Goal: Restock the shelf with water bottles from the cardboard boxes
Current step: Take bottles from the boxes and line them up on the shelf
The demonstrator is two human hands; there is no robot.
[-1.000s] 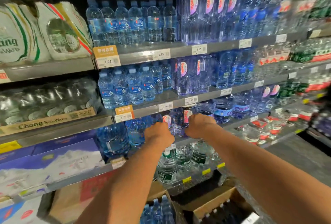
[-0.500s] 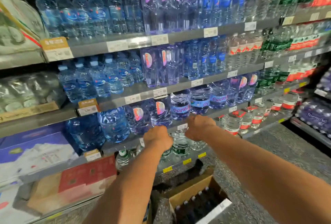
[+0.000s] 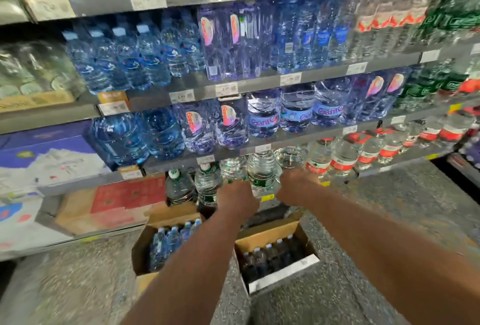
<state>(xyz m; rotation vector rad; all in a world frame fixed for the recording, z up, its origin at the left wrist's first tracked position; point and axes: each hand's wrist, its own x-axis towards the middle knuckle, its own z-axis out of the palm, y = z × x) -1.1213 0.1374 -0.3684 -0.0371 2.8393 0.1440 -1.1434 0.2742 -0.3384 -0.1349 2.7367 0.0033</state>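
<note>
Left grip (image 3: 237,198): knuckles face me and the fingers curl away out of sight at the front of the lowest tier. I cannot tell what they close on.
Right grip (image 3: 298,187): same posture, with the fingers hidden behind the back of the hand. I cannot tell the state.
Between my grips: a clear plastic water bottle with a green label (image 3: 262,174), tilted slightly, just beside both hands.
Above left grip: a second clear green-labelled bottle (image 3: 233,168), right over my knuckles.
Above right grip: a clear bottle lying with its round base towards me (image 3: 289,157).
Shelving: a grey metal shelf unit (image 3: 205,90), every tier stocked.
Tier above my hands: large clear jugs with purple label bands (image 3: 262,116).
Lowest tier, right: clear bottles with red labels (image 3: 340,161).
Left box: an open brown cardboard box (image 3: 140,254) on the speckled grey floor (image 3: 78,285), holding small blue-tinted bottles (image 3: 171,241).
Right box: a second open cardboard box (image 3: 267,231) under my right forearm, holding dark bottles with pale caps (image 3: 270,254).
</note>
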